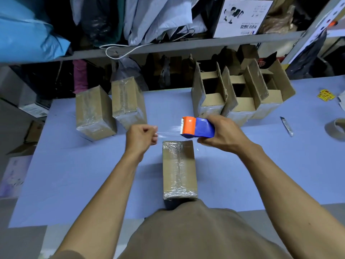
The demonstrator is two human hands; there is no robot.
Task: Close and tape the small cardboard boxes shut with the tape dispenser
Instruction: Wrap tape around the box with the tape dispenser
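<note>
A closed small cardboard box (179, 169) lies lengthwise on the blue table (93, 174) just in front of me, clear tape running along its top seam. My right hand (222, 135) grips the blue and orange tape dispenser (196, 128) above the box's far end. My left hand (141, 137) pinches the free end of a clear tape strip (168, 132) stretched from the dispenser, a little left of the box. Two taped boxes (110, 109) stand at the back left. Three open boxes (240, 92) with raised flaps stand at the back right.
A box cutter (287, 126) and a spare tape roll (336, 128) lie at the right of the table, with yellow stickers (325, 94) beyond them. Behind the table, shelves (186, 44) hold bags, a white cable and a printed carton. Cardboard and papers sit off the table's left edge.
</note>
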